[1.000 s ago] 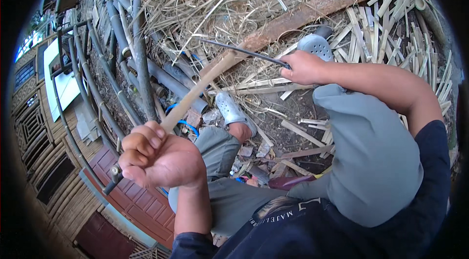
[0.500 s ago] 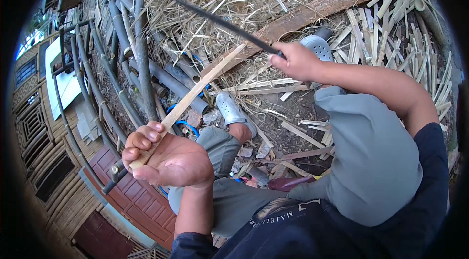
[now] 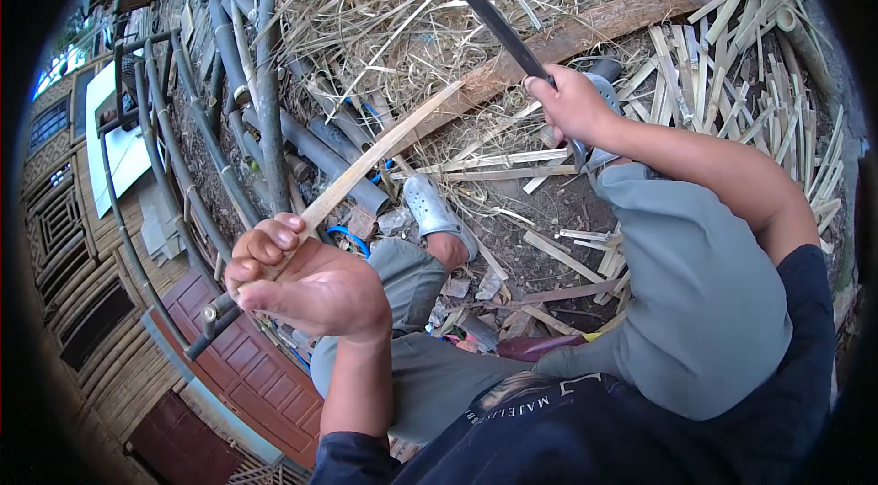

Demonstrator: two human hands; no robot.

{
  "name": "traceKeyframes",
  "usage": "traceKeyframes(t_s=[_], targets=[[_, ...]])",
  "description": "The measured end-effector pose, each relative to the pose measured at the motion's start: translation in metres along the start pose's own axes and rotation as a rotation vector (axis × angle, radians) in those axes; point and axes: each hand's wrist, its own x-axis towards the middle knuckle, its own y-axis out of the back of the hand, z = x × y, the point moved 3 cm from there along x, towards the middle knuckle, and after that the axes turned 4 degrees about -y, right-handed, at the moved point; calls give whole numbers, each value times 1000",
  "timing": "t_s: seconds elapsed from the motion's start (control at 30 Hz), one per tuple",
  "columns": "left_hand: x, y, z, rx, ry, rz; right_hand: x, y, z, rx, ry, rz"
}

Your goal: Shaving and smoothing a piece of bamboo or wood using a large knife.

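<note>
Strip [image 3: 380, 154] left of knife [image 3: 492, 21]

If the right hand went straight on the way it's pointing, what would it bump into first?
Probably the brown board lying ahead of the right hand, though it may pass above it; depth is unclear.

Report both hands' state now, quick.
Left hand: holding the pale strip, fingers curled over its near end.
Right hand: closed, holding the long-bladed knife by its handle end.
</note>
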Motion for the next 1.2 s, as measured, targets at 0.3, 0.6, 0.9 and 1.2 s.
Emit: traceKeyframes(t_s=[0.3, 0.6, 0.9, 1.2], targets=[[-11, -2, 15, -154, 126, -76, -17, 13, 17, -10, -102, -50], [-3, -2, 29, -95, 51, -52, -20, 12, 23, -97, -135, -114], [-6, -8, 14, 125, 4, -164, -20, 25, 11, -525, 225, 31], [1, -10, 16, 176, -81, -326, -53, 18, -48, -639, 461, -388]])
